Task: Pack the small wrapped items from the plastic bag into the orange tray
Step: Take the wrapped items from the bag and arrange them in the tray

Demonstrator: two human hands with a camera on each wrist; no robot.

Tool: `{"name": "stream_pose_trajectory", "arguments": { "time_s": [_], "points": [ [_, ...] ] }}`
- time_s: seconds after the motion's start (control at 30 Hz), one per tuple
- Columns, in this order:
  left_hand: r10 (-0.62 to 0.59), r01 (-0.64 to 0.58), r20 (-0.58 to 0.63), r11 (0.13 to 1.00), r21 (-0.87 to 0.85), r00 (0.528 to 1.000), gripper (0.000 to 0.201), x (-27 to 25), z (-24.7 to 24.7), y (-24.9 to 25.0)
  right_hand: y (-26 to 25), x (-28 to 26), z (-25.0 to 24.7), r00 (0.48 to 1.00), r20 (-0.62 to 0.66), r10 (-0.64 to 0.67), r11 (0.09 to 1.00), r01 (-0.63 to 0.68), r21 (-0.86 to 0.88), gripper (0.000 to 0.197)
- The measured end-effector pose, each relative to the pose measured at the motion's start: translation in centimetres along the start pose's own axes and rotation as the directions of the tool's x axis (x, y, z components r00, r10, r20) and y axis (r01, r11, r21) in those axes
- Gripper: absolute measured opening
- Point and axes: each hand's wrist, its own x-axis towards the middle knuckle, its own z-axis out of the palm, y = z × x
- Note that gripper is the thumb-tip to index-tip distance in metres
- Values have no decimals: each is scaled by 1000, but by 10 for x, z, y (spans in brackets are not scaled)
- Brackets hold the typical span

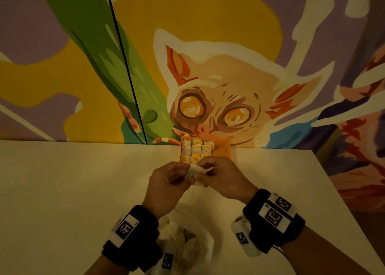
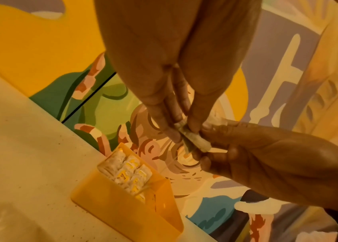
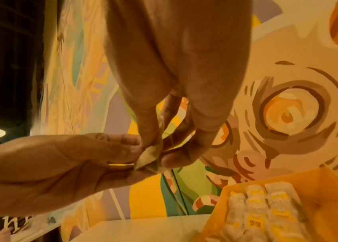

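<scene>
Although it lies nearest, at the near edge of the bench (image 1: 62, 191), the plastic bag (image 1: 187, 241) shows only in the head view, crumpled between the two wrists with a few pale items dimly visible inside; it looks thin and limp, likely to collapse when reached into. Just beyond it, above the bench, the left hand (image 1: 166, 183) and the right hand (image 1: 223, 177) meet around one small wrapped item (image 1: 194, 173); each hand pinches it from its own side, the thumb and fingers (image 2: 167, 127) of the left closed on one end, those of the right on the other. I judge the item very light and soft, its wrapper creasing under the pinch and probably a little slick; taking it by the folded ends or flat across its middle seems safest, and a hard squeeze could crush it. Farther on, against the painted wall (image 1: 208, 66), sits the orange tray (image 1: 227, 150), its left part filled with rows of packed items (image 1: 195, 150), its right part bare. Only the wrist views show the item as a flattened, folded shape and how the fingertips bear on it; the left wrist view also shows the tray's tall near wall, while the head view alone gives the whole layout.
</scene>
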Motion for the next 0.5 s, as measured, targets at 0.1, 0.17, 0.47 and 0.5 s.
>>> {"name": "stream_pose_trajectory", "arguments": {
  "time_s": [0.1, 0.17, 0.47, 0.5],
  "points": [
    [-37, 37, -1, 999, 7, 999, 27, 19, 9, -3, 4, 20, -22, 1000, -10, 24, 997, -24, -68, 10],
    [-59, 58, 8, 995, 85, 998, 25, 32, 13, -11, 8, 36, -37, 997, -46, 66, 992, -71, -106, 10],
    [-162, 29, 179, 813, 581, 970, 46, 56, 14, -48, 62, 117, -94, 965, -154, 211, 935, -245, -255, 14],
    [-164, 26, 185, 810, 585, 969, 45, 57, 13, -54, 68, 125, -96, 962, -167, 215, 929, -254, -268, 16]
  ]
}}
